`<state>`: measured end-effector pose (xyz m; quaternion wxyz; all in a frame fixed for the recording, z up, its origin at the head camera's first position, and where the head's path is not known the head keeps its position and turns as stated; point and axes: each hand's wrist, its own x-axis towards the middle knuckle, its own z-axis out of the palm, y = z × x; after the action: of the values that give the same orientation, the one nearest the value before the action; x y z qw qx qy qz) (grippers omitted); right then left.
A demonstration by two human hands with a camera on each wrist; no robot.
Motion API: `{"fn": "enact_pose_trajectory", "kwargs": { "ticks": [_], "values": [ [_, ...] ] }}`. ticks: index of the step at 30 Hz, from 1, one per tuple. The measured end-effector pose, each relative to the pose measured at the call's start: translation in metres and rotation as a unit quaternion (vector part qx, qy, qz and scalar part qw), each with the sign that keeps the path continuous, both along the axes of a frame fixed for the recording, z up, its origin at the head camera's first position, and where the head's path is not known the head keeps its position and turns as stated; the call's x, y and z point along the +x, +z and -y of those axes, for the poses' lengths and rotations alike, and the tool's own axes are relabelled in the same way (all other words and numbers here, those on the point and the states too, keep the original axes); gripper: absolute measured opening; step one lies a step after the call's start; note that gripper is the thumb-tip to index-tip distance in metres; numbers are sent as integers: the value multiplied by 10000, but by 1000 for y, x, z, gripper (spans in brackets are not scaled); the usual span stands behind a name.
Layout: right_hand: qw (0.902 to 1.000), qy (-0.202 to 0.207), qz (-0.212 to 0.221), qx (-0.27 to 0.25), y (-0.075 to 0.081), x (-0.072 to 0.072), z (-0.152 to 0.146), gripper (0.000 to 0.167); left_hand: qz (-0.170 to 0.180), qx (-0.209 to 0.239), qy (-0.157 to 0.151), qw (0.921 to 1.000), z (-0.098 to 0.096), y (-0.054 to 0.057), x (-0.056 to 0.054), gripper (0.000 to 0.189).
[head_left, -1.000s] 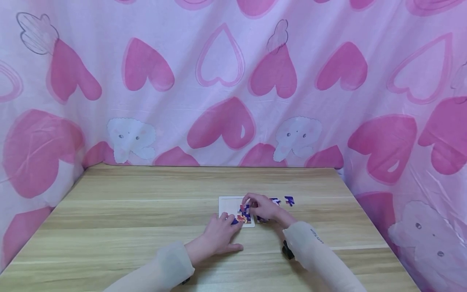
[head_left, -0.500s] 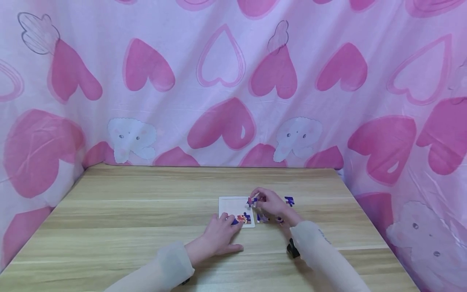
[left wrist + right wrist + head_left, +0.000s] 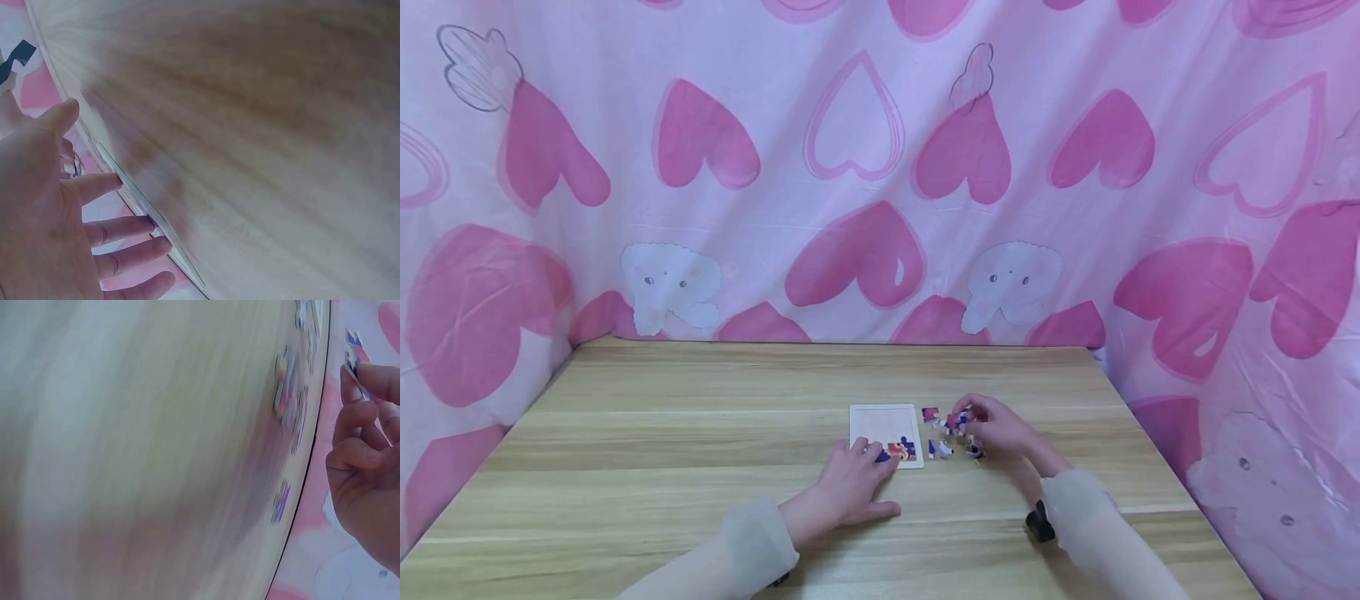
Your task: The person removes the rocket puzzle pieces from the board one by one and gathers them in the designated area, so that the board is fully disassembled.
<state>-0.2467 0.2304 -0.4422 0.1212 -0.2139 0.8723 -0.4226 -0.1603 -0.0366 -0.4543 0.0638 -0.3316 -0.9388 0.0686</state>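
A white puzzle tray (image 3: pixel 883 417) lies mid-table, with joined jigsaw pieces (image 3: pixel 904 450) in blue, yellow and red along its near edge. My left hand (image 3: pixel 842 487) rests over the tray's near left part, fingers spread and fingertips on the pieces there; it hides some of them. My right hand (image 3: pixel 997 423) is right of the tray, pinching a jigsaw piece (image 3: pixel 354 356) between thumb and index finger. In the head view that piece overlaps the loose ones beneath it. The right wrist view shows it raised above the table.
Loose jigsaw pieces lie right of the tray: one red and purple (image 3: pixel 930 414), one white and blue (image 3: pixel 940 450), one darker (image 3: pixel 975 450). The wooden table (image 3: pixel 700 417) ends at a pink heart-print curtain (image 3: pixel 850 250) behind.
My right hand has lifted the pinched jigsaw piece off the tray's right side and carried it rightward over the loose pieces. My left hand has stayed in place.
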Motion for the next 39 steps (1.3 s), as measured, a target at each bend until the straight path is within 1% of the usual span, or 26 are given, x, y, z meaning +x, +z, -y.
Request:
{"fn": "enact_pose_trajectory", "kwargs": {
  "ticks": [2,6,8,14,20,22,26,29,38,39],
  "values": [
    [9999,99,82,-81,5,4,-7,24,-9,-2,3,10000,0,0,0,71],
    [9990,222,298,-235,10,10,-23,24,-24,17,0,10000,1,0,0,71],
    [9988,204,387,-233,7,10,-32,24,-28,29,-4,10000,1,0,1,71],
    [9983,-18,561,-167,-3,8,-57,24,-32,29,-4,10000,2,0,1,70],
    [9971,19,734,-208,-7,8,-72,23,-22,-12,5,10000,1,0,1,71],
    [9971,49,752,-139,-9,8,-75,22,-4,3,7,10000,1,0,1,71],
    [9981,221,568,22,-10,9,-77,20,13,34,3,10000,1,0,1,71],
    [9987,214,431,142,-11,9,-77,19,43,65,10,10000,1,0,2,70],
    [9981,-11,92,603,-10,9,-77,14,82,98,36,9999,1,-1,2,70],
    [9977,-81,73,670,-9,9,-76,13,75,91,32,9999,1,-1,2,70]
  ]
}}
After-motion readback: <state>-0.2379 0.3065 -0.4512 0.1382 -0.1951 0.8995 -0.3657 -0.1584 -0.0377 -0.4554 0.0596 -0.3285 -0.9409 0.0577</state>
